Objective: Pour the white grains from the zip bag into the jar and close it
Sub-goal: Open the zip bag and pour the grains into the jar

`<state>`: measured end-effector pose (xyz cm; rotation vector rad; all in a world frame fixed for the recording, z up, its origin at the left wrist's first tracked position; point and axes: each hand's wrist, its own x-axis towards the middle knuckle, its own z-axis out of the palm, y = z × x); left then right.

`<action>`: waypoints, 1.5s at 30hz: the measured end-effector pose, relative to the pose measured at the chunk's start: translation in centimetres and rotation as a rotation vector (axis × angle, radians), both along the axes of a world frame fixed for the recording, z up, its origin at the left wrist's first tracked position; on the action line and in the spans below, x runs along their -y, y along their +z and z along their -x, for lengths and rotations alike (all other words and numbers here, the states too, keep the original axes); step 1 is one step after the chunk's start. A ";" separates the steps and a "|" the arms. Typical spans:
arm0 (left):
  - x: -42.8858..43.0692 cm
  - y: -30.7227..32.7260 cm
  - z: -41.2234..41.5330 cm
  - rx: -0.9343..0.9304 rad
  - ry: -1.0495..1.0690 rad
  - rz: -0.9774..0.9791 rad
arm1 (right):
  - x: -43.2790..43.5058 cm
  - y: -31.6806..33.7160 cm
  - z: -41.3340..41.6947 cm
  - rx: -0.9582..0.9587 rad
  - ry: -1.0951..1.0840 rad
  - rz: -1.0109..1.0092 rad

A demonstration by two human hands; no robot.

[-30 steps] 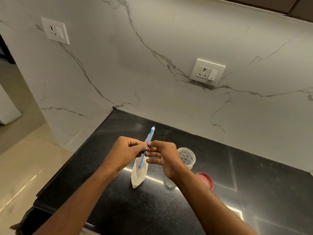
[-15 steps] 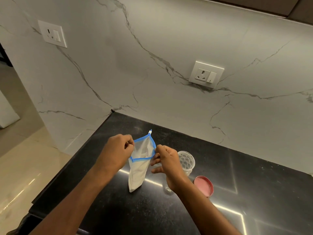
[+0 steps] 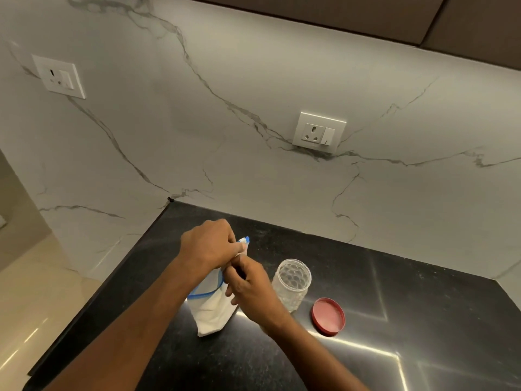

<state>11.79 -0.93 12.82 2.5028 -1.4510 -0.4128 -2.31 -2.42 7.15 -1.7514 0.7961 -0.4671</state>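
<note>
A clear zip bag (image 3: 213,311) with a blue zip strip stands on the black counter (image 3: 423,306), its lower part full of white grains. My left hand (image 3: 208,245) grips the bag's top near the far corner. My right hand (image 3: 248,286) pinches the bag's near right edge just below the left hand. The bag's mouth is open, partly hidden by both hands. A clear, dimpled plastic jar (image 3: 293,283) stands open and empty just right of my right hand. Its red lid (image 3: 328,316) lies flat on the counter to the jar's right.
The marble wall rises behind the counter with one socket (image 3: 318,132) above the jar and another (image 3: 59,77) at the far left. The counter's left edge (image 3: 112,280) drops to a beige floor.
The bag's zip went from closed to pulled apart. Since then my left hand has shifted right over the bag's top, and my right hand has dropped lower along its edge.
</note>
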 end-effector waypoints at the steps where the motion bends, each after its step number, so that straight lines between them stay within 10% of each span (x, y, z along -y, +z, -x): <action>1: 0.2 -0.1 0.2 -0.011 -0.006 0.000 | 0.1 0.0 0.1 -0.001 0.007 -0.004; 18: -0.2 8.0 2.9 -0.189 -0.127 0.652 | 5.9 3.9 8.9 0.351 -0.490 0.125; 26: 3.1 13.3 7.1 -0.181 -0.324 0.801 | 6.8 1.7 11.4 0.271 -0.665 -0.180; 45: 7.6 3.8 11.7 -1.247 -0.225 0.607 | 8.0 2.1 23.6 0.688 -1.010 -0.336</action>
